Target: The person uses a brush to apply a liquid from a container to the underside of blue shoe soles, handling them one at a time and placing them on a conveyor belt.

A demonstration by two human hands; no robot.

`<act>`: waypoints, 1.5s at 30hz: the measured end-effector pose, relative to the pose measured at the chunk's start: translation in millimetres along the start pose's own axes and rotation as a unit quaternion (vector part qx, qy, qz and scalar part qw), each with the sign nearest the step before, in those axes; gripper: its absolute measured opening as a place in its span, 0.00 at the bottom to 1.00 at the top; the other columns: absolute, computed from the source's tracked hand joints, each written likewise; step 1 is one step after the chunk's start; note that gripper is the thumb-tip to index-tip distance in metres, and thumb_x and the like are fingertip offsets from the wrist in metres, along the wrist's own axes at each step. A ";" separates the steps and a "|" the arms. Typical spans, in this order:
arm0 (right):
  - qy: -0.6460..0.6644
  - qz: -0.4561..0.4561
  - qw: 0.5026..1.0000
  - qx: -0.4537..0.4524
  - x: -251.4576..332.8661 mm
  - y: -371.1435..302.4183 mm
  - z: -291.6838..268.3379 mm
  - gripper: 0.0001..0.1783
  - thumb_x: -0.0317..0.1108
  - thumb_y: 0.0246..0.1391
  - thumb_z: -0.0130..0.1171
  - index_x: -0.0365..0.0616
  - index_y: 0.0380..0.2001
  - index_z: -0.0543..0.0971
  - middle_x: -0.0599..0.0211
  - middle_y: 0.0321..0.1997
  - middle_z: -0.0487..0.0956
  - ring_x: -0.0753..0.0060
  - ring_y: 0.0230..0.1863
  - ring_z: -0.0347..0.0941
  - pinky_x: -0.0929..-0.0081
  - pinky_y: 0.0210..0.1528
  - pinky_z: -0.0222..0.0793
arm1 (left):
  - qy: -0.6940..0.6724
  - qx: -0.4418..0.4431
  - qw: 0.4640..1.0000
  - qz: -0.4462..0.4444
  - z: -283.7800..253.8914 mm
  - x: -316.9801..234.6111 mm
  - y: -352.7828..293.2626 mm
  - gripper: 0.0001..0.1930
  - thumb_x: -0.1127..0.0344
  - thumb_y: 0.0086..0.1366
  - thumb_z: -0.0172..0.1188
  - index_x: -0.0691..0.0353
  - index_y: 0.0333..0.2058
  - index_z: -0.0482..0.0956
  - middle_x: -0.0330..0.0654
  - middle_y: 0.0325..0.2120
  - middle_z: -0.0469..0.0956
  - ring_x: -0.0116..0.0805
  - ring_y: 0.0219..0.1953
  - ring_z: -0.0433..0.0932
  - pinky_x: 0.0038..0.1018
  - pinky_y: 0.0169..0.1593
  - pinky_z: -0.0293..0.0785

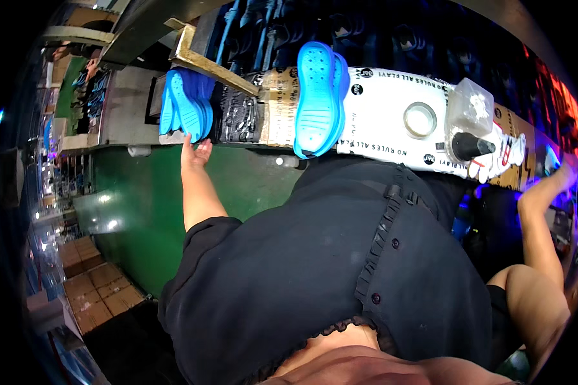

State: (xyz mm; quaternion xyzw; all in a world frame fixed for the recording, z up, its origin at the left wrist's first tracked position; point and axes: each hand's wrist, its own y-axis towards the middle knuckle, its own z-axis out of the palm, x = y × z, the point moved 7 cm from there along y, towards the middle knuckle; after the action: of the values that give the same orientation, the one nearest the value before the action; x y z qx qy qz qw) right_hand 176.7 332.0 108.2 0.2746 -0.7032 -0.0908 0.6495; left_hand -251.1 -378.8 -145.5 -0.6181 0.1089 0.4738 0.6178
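Note:
My left hand (198, 153) is at the lower end of a small stack of blue shoe soles (189, 109) on the left of the bench. Its palm is partly turned up, with thumb and fingers apart. The thumb tip meets or nearly meets the lowest edge of the stack; I cannot tell if it presses there. A second pile of blue soles (318, 96), with purple-blue edges, lies in front of my body, away from both hands. Far to the right, my right hand (564, 172) stretches into red and blue glare, its fingers too blurred to read.
A white printed sheet covers the bench (379, 128), bearing a roll of tape (420, 120), a clear plastic container (470, 109), a dark-tipped tool (472, 147) and a white glove (510, 151). A metal bracket (218, 67) rises beside the left stack. Cardboard boxes (99, 289) stand on the green floor.

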 end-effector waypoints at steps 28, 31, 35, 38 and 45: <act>0.008 0.037 0.999 0.032 25.8 -26.6 -6.6 0.24 0.47 0.58 0.39 0.38 0.49 0.57 0.62 0.51 0.59 0.70 0.52 0.51 0.77 0.52 0.45 | 0.076 0.091 0.993 -0.029 -81.7 98.1 -86.1 0.27 0.65 0.46 0.58 0.60 0.48 0.64 0.42 0.41 0.69 0.39 0.39 0.70 0.33 0.36 0.72; 0.013 0.031 0.999 0.037 31.3 -28.2 -10.9 0.23 0.46 0.58 0.39 0.38 0.47 0.58 0.62 0.49 0.60 0.70 0.50 0.53 0.77 0.49 0.46 | 0.089 0.132 0.986 -0.052 -72.1 121.4 -106.6 0.27 0.64 0.46 0.60 0.54 0.48 0.65 0.39 0.42 0.70 0.37 0.40 0.70 0.32 0.36 0.72; 0.026 0.028 0.998 0.042 31.9 -33.4 -12.2 0.21 0.45 0.57 0.40 0.38 0.45 0.60 0.62 0.46 0.62 0.70 0.47 0.55 0.78 0.47 0.49 | 0.083 0.144 0.986 -0.030 -34.0 139.5 -126.3 0.33 0.65 0.44 0.60 0.54 0.53 0.60 0.42 0.48 0.65 0.41 0.46 0.66 0.38 0.42 0.67; 0.030 0.026 0.998 0.045 34.0 -37.4 -14.8 0.20 0.45 0.57 0.40 0.38 0.43 0.60 0.62 0.44 0.63 0.70 0.45 0.56 0.78 0.45 0.51 | 0.073 0.167 0.983 -0.030 1.0 146.7 -131.0 0.31 0.65 0.47 0.58 0.55 0.52 0.61 0.43 0.48 0.65 0.42 0.46 0.66 0.38 0.43 0.67; 0.036 0.014 0.998 0.047 42.6 -42.4 -27.4 0.18 0.43 0.56 0.42 0.38 0.39 0.63 0.62 0.39 0.66 0.71 0.40 0.59 0.79 0.40 0.55 | -0.023 0.144 0.988 -0.046 86.3 166.8 -131.5 0.21 0.70 0.57 0.53 0.66 0.49 0.62 0.50 0.42 0.70 0.43 0.38 0.73 0.36 0.41 0.75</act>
State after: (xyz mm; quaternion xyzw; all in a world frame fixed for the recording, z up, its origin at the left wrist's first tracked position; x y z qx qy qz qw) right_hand 214.3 281.5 128.3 0.2979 -0.6864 -0.0381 0.6623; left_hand -107.4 -200.8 -160.5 -0.5158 0.1333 0.4386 0.7237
